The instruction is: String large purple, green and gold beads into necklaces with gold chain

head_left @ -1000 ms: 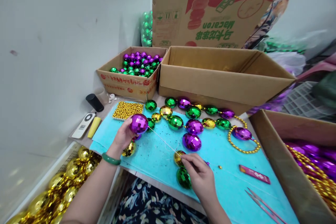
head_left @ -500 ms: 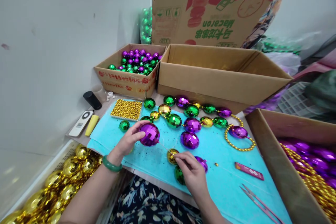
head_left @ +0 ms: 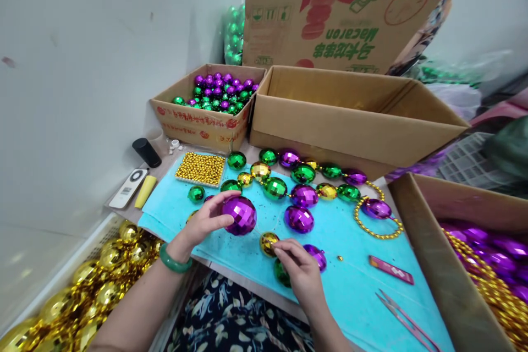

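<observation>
Purple faceted ball (head_left: 239, 215): held in left hand (head_left: 209, 220), to the right and near side of bead tray (head_left: 198, 182); now brought closer to right hand (head_left: 301, 269), so threading seems advanced. Thread (head_left: 258, 232): apparently pinched narrowly there, though poorly seen.

Table (head_left: 164, 171): I see a dull top, mostly under a blue cloth (head_left: 346, 300).
Bare left end: black cylinder (head_left: 147, 152), clear cup (head_left: 158, 143), small white pieces (head_left: 175, 144), white handheld device (head_left: 128, 188), yellow tube (head_left: 146, 191) just beside it.
Cloth, far left: a tray (head_left: 198, 182) of gold beads.
Cloth, middle: shiny balls (head_left: 305, 196), purple, green and gold, two rough rows.
Cloth, right: gold bead loop (head_left: 379, 237), one loose gold bead (head_left: 340, 258), red packet (head_left: 391, 269), slim pink tool (head_left: 408, 318) I can't identify.
</observation>
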